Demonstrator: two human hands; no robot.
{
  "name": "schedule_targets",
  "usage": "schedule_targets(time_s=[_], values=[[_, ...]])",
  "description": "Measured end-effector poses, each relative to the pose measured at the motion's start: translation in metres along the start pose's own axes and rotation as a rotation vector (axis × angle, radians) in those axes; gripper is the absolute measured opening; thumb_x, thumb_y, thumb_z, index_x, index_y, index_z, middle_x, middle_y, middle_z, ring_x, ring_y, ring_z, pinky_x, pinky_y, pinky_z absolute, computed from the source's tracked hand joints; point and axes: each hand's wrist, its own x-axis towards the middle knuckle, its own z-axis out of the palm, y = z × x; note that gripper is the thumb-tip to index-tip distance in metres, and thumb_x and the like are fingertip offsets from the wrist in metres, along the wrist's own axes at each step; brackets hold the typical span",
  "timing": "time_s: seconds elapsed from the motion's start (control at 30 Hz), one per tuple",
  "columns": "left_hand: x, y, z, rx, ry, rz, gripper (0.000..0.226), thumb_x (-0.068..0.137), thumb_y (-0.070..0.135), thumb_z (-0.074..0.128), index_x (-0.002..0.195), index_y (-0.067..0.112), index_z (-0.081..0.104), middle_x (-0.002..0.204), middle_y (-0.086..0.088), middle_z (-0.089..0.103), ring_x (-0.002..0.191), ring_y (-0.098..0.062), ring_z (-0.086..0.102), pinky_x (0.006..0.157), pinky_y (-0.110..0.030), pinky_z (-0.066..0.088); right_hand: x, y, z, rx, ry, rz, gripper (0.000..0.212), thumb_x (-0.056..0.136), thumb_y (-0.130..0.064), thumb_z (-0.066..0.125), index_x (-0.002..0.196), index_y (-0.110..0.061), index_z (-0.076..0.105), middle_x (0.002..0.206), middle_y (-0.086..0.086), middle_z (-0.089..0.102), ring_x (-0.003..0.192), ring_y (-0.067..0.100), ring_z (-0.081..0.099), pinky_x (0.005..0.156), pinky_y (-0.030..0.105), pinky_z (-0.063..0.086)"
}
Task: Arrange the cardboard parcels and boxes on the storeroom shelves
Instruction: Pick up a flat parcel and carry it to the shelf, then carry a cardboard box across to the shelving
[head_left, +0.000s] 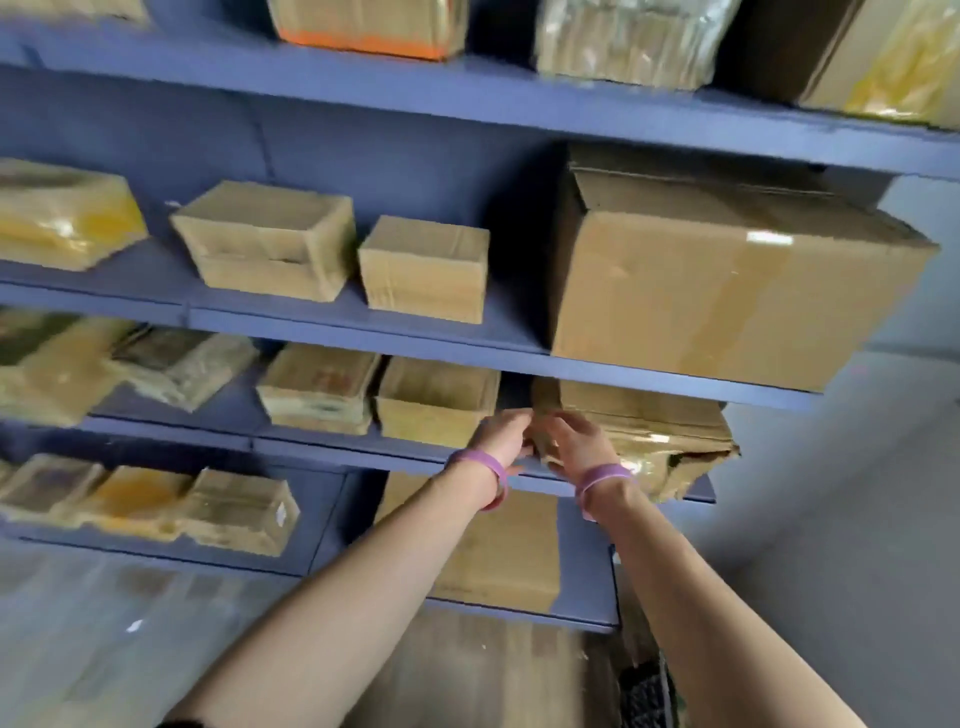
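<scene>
A crumpled, tape-wrapped cardboard parcel (644, 441) lies on the third blue shelf (363, 457), at its right end, with a torn right corner. My left hand (501, 434) reaches to the parcel's left end, fingers curled against it. My right hand (574, 444) rests on the parcel's front left corner, fingers spread over it. Both wrists wear purple bands. Whether the hands grip or only touch the parcel is unclear through the blur. A small box (436, 402) stands just left of my left hand.
A large taped box (727, 280) sits on the shelf above, overhanging the edge. Smaller parcels (423, 270) line the shelves to the left. Another box (498, 551) stands on the shelf below, behind my arms. A grey wall lies to the right.
</scene>
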Motion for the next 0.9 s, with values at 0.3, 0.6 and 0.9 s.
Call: schedule_targets(time_s=[0.3,0.6,0.9], values=[[-0.121,0.038,-0.307,-0.244,0.42,0.132,0.014,0.108,0.026,0.039,0.108,0.02,0.052,0.122,-0.003,0.057,0.105,-0.021,0.056,0.087,-0.031,0.043,-0.087,-0.124,0.283,-0.068,-0.476,-0.227,0.026,0.099,-0.018,0.056,0.122,-0.008,0.062,0.102,0.009,0.064,0.095,0.032,0.06,0.088,0.043,0.051],[-0.247,0.03,-0.569,-0.455,0.978,0.244,0.017,0.106,0.016,0.045,0.114,0.015,0.059,0.11,-0.004,0.063,0.086,-0.017,0.059,0.067,-0.029,0.048,-0.2,-0.201,0.541,-0.067,-0.921,-0.368,0.022,0.095,-0.017,0.061,0.117,-0.016,0.065,0.114,0.004,0.064,0.113,0.028,0.06,0.108,0.047,0.044],[-0.346,0.02,-0.773,-0.43,1.335,0.283,0.018,0.105,0.022,0.046,0.115,0.022,0.06,0.119,-0.003,0.061,0.102,-0.02,0.059,0.082,-0.03,0.042,-0.297,-0.256,0.804,-0.061,-1.306,-0.41,0.018,0.095,-0.02,0.063,0.112,-0.024,0.062,0.105,-0.001,0.063,0.093,0.019,0.059,0.092,0.038,0.05]])
